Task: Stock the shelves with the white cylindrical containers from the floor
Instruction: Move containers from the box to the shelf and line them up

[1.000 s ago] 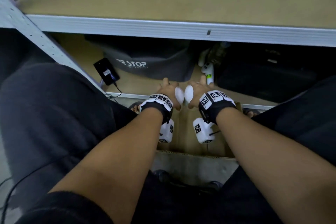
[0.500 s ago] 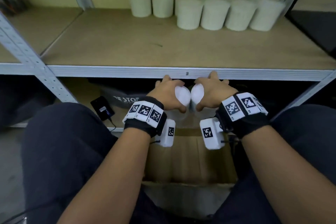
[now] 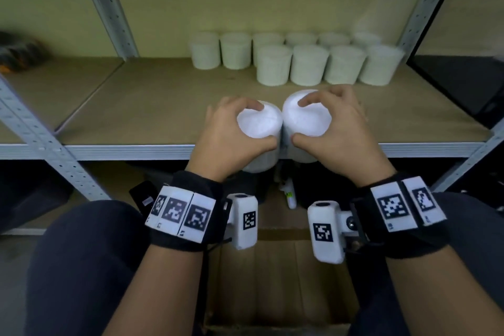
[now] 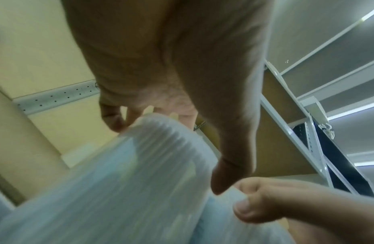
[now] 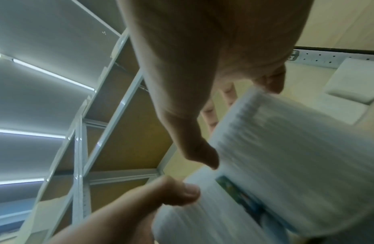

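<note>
My left hand [image 3: 240, 128] grips a white ribbed cylindrical container [image 3: 259, 124] from above, fingers curled round its lid. My right hand [image 3: 321, 120] grips a second white container [image 3: 306, 117] the same way. The two containers touch side by side, held over the front edge of the wooden shelf [image 3: 163, 106]. In the left wrist view the left hand's container [image 4: 140, 173] fills the lower frame; in the right wrist view the right hand's container [image 5: 297, 156] does. Several white containers [image 3: 308, 63] stand in two rows at the shelf's back right.
A grey metal rail [image 3: 122, 151] fronts the shelf, with perforated uprights at the left [image 3: 106, 3] and right [image 3: 433, 0]. An open cardboard box [image 3: 272, 281] sits on the floor between my knees. Dark bags and a phone [image 3: 141, 196] lie on the lower shelf.
Both hands have lifted their containers from down by the lower shelf to above the front edge of the middle shelf. My view has tilted up, showing the stocked rows.
</note>
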Motion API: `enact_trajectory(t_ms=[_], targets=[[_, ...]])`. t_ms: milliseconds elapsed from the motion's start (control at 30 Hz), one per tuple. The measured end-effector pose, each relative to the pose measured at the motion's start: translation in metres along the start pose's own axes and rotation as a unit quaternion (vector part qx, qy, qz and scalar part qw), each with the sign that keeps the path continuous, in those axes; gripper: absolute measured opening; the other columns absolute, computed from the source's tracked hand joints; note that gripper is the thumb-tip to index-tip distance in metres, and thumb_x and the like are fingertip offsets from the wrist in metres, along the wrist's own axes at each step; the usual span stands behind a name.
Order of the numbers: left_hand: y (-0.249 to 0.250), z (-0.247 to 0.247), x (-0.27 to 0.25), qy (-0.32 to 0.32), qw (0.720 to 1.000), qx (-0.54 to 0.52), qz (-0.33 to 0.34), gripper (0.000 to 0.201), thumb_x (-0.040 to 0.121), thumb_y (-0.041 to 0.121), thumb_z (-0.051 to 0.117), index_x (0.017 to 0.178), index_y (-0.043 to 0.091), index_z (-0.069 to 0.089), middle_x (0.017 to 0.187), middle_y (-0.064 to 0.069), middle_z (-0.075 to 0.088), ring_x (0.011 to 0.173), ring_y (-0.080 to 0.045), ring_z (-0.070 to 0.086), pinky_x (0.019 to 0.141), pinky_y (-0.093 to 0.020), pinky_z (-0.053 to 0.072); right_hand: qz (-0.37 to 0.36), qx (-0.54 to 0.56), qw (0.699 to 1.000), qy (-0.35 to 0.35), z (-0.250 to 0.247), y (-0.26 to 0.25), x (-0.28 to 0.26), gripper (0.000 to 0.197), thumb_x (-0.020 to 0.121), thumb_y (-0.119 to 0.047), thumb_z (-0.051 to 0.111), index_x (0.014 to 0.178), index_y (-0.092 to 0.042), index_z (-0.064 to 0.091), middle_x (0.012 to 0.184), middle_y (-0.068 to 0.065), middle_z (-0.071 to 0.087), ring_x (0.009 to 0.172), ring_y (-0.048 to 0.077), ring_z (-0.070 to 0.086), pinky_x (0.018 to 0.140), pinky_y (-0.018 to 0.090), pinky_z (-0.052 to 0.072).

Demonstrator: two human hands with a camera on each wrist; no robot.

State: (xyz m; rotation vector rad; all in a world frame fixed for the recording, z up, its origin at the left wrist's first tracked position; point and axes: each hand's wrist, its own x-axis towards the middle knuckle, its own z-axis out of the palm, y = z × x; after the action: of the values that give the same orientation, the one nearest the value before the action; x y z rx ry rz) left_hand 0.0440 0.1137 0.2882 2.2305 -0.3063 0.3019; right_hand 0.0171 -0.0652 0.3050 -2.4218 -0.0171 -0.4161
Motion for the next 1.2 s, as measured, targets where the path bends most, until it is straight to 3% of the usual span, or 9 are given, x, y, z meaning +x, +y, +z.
enact_trajectory(t_ms=[200,333,467,600,667,767,833,1033,1200], targets=[[-0.014,0.02,0.015,0.079,0.996,-0.036,0.02,0.038,0.06,0.034,0.073,0.096,0.028,0.064,0.117,0.007,0.058,0.115,-0.016,0.053,0.102,-0.038,0.042,-0.017,0.079,0.995,0.064,0.033,0.021,0.022,0.039,0.066,-0.026,0.076,0.104,-0.023,0.072,0.127,0.0,0.052,0.122,0.027,0.05,0.108,0.039,0.039],[-0.029,0.027,0.03,0.057,0.998,-0.02,0.025,0.032,0.078,0.028,0.073,0.109,0.023,0.065,0.135,0.001,0.05,0.135,-0.017,0.039,0.116,-0.037,0.028,-0.024,0.03,0.997,0.065,0.05,0.033,0.038,0.039,0.08,-0.029,0.072,0.119,-0.022,0.068,0.138,0.002,0.052,0.135,0.026,0.037,0.116,0.03,0.024],[-0.034,0.024,0.037,0.024,1.0,-0.012,0.015,0.034,0.086,0.031,0.066,0.12,0.026,0.061,0.146,0.002,0.039,0.142,-0.017,0.027,0.118,-0.033,0.023,-0.015,0.026,0.999,0.04,0.052,0.035,0.044,0.042,0.086,-0.034,0.066,0.127,-0.026,0.062,0.147,-0.002,0.044,0.145,0.023,0.021,0.116,0.024,0.012],[-0.031,0.018,0.036,-0.006,0.999,0.031,0.02,0.039,0.089,0.031,0.062,0.128,0.027,0.056,0.15,0.001,0.032,0.146,-0.02,0.015,0.118,-0.032,0.018,-0.021,0.011,1.0,0.017,0.046,0.034,0.043,0.047,0.086,-0.033,0.066,0.132,-0.026,0.057,0.153,0.0,0.037,0.148,0.023,0.014,0.119,0.03,0.013],[-0.029,0.013,0.034,0.006,0.998,0.049,0.034,0.042,0.088,0.029,0.063,0.129,0.026,0.054,0.146,0.001,0.035,0.143,-0.019,0.02,0.113,-0.025,0.019,-0.023,0.01,0.999,0.024,0.04,0.032,0.042,0.047,0.085,-0.029,0.068,0.131,-0.024,0.058,0.152,0.0,0.038,0.146,0.023,0.02,0.116,0.026,0.018],[-0.025,0.006,0.033,0.035,0.994,0.08,0.058,0.035,0.086,0.022,0.064,0.121,0.02,0.06,0.128,0.002,0.048,0.124,-0.015,0.04,0.094,-0.007,0.02,-0.055,0.002,0.996,0.07,0.03,0.03,0.041,0.031,0.083,-0.019,0.068,0.113,-0.015,0.07,0.127,0.004,0.057,0.126,0.022,0.046,0.098,0.01,0.025],[-0.021,0.004,0.032,0.034,0.992,0.101,0.068,0.027,0.086,0.019,0.064,0.113,0.017,0.064,0.118,0.002,0.054,0.115,-0.014,0.045,0.084,-0.003,0.018,-0.061,-0.013,0.996,0.058,0.022,0.03,0.041,0.024,0.083,-0.015,0.065,0.106,-0.012,0.072,0.116,0.004,0.063,0.116,0.022,0.054,0.094,0.012,0.031],[-0.015,0.002,0.035,0.029,0.99,0.127,0.06,0.023,0.088,0.012,0.057,0.108,0.016,0.066,0.113,0.0,0.06,0.113,-0.017,0.047,0.082,-0.005,0.02,-0.07,-0.057,0.995,0.029,0.017,0.028,0.042,0.023,0.086,-0.009,0.06,0.105,-0.011,0.073,0.113,0.005,0.068,0.112,0.023,0.058,0.096,0.021,0.038],[-0.015,-0.001,0.037,0.019,0.987,0.153,0.051,0.024,0.091,0.015,0.054,0.111,0.019,0.066,0.113,0.001,0.061,0.114,-0.017,0.046,0.089,-0.013,0.027,-0.064,-0.054,0.996,0.007,0.016,0.022,0.048,0.022,0.087,-0.012,0.062,0.106,-0.014,0.074,0.112,0.002,0.07,0.112,0.017,0.059,0.088,0.008,0.029]])
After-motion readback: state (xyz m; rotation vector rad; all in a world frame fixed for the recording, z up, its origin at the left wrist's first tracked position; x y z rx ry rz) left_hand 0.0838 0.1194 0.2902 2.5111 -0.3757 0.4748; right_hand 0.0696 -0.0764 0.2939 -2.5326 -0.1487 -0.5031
